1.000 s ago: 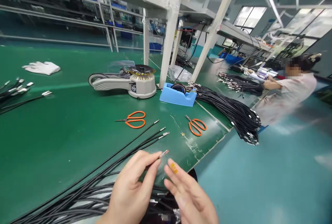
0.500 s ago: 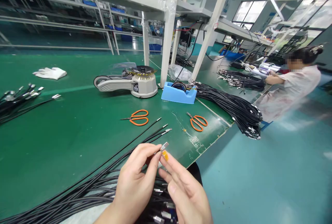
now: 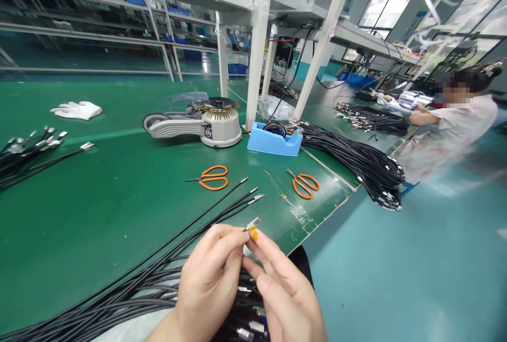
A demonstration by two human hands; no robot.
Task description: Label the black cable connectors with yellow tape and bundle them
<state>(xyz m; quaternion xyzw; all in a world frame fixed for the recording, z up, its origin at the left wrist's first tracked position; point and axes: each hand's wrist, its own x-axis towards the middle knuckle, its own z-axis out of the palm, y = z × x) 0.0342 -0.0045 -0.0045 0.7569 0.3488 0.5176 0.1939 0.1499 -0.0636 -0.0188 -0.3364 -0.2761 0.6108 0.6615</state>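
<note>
My left hand pinches a black cable just behind its silver connector, which points up and to the right. A small piece of yellow tape sits at the index fingertip of my right hand, right against the connector. The right fingers are curled close together beside the left thumb. Beneath both hands lies a bundle of black cables with silver ends, some partly hidden by my hands.
Two orange-handled scissors lie ahead on the green table. Behind them stand a grey tape dispenser and a blue tape holder. Another cable bundle overhangs the right edge. A white glove lies left; a co-worker sits right.
The yellow tape has come up closer to the connector, and my left fingers have shifted slightly around it. The view has moved a little.
</note>
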